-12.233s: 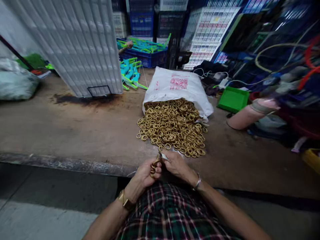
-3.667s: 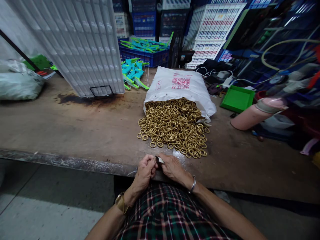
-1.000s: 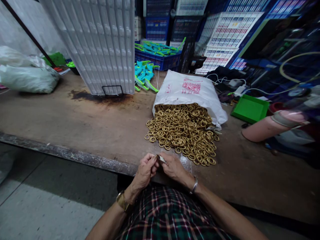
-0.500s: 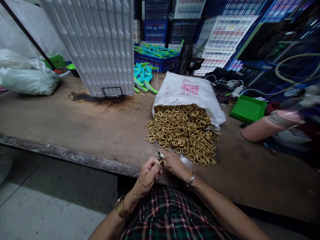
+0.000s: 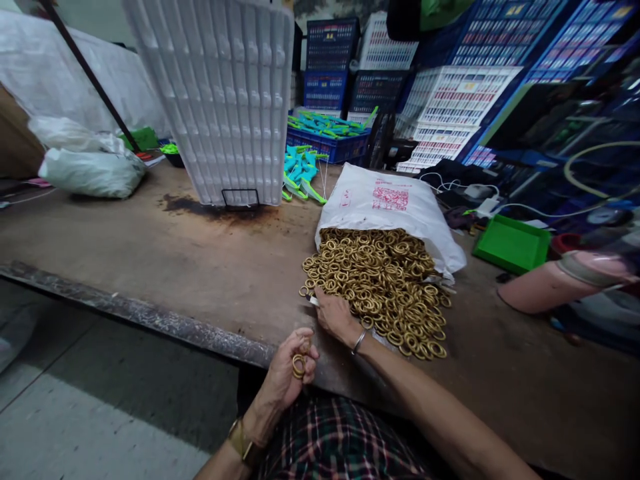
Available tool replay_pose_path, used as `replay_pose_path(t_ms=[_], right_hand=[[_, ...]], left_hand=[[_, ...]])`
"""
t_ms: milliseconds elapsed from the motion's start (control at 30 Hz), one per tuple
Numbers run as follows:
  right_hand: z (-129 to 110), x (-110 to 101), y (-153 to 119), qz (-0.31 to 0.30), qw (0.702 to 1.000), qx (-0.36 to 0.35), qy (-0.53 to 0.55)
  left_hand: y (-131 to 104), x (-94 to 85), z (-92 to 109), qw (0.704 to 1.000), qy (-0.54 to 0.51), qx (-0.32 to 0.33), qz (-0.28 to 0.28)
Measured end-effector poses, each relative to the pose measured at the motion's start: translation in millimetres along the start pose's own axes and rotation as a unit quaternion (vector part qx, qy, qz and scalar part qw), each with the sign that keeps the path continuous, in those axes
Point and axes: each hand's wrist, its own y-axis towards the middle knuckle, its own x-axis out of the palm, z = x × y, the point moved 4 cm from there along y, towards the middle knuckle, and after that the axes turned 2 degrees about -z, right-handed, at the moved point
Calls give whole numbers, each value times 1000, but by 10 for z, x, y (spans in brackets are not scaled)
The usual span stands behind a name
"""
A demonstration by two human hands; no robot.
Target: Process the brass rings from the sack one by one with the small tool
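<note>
My left hand point(image 5: 286, 370) is closed above the table's front edge, with gold-coloured metal rings point(image 5: 299, 366) held in its curled fingers. Farther forward, my right hand point(image 5: 337, 316) grips a slim white tool with a dark pointed tip point(image 5: 312, 301), perhaps a small blade; most of it is hidden in the hand. The fingers of that hand reach the left edge of a heap of gold-coloured rings point(image 5: 385, 280). This heap spills out of the mouth of a white woven sack point(image 5: 400, 197) with red print, lying on its side.
A tall ribbed translucent plastic stack point(image 5: 220, 113) stands on the brown table point(image 5: 125, 253). Behind are teal-and-green plastic pieces point(image 5: 303, 167) and stacked crates point(image 5: 330, 50). At right lie a green tray point(image 5: 513, 243) and a pink bottle point(image 5: 545, 285); a plastic bag point(image 5: 93, 170) is at left.
My right hand has moved forward and left, away from my left hand, to the heap's edge. My left hand has turned, so rings now show in its fingers. The view has tilted up slightly.
</note>
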Motion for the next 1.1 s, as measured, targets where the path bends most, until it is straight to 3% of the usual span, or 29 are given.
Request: replay_pose_path(t_ms=[233, 367, 500, 667, 800, 1100], right_hand=[[-7, -15, 23, -1, 1000, 22, 5], [20, -26, -11, 16, 999, 12, 38], [41, -9, -145, 37, 992, -55, 104], [35, -71, -431, 50, 970, -102, 215], [-19, -162, -572, 30, 949, -106, 297], [-15, -26, -492, -4, 887, -57, 459]], left_hand=[[46, -47, 32, 997, -73, -22, 16], [58, -59, 78, 999, -23, 4, 35], [88, -31, 137, 997, 53, 37, 41], [162, -52, 153, 979, 171, 64, 92], [186, -47, 105, 972, 214, 60, 70], [127, 22, 107, 959, 267, 80, 46]])
